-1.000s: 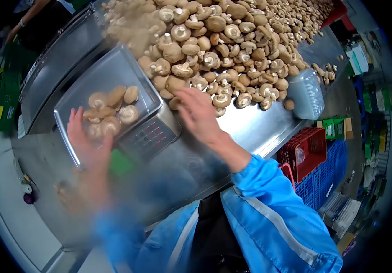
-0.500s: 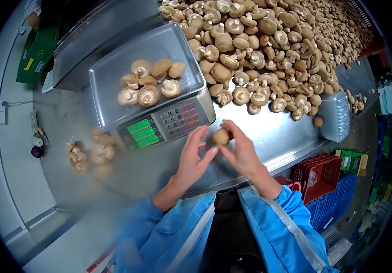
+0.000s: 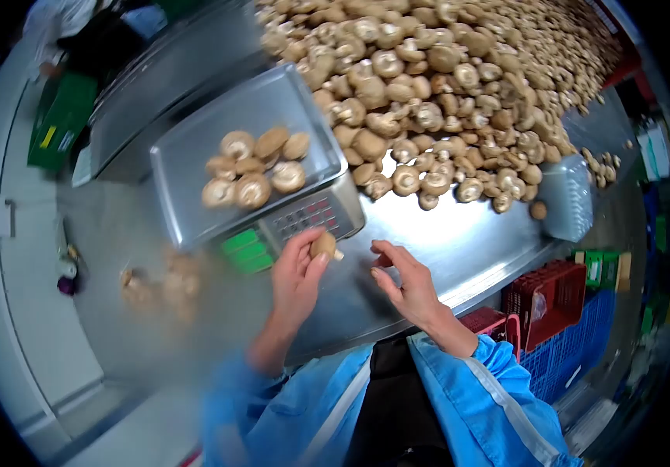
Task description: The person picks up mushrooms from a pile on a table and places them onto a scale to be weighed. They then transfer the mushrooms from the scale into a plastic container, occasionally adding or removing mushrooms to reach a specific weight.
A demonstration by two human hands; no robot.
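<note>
Between the thumb and fingers of my left hand [image 3: 298,274] is a brown mushroom [image 3: 324,245], its pale stem pointing right, just in front of the scale's keypad. My right hand [image 3: 406,282] is over the metal table to the right, thumb and fingers apart, holding nothing. Several mushrooms [image 3: 252,190] lie grouped on the steel tray [image 3: 187,156] of the scale. Green digits glow on the scale's display [image 3: 247,251]. A large heap of mushrooms [image 3: 428,117] covers the table behind and to the right.
A stack of clear plastic trays [image 3: 568,198] stands at the heap's right edge. Red crates [image 3: 545,303] and a blue crate [image 3: 584,335] are below the table at right. More mushrooms [image 3: 181,284] show blurred at left. A green crate [image 3: 61,121] is at far left.
The mushroom has gone left with my left hand, away from between both hands. My right hand has let it go. The view has shifted slightly.
</note>
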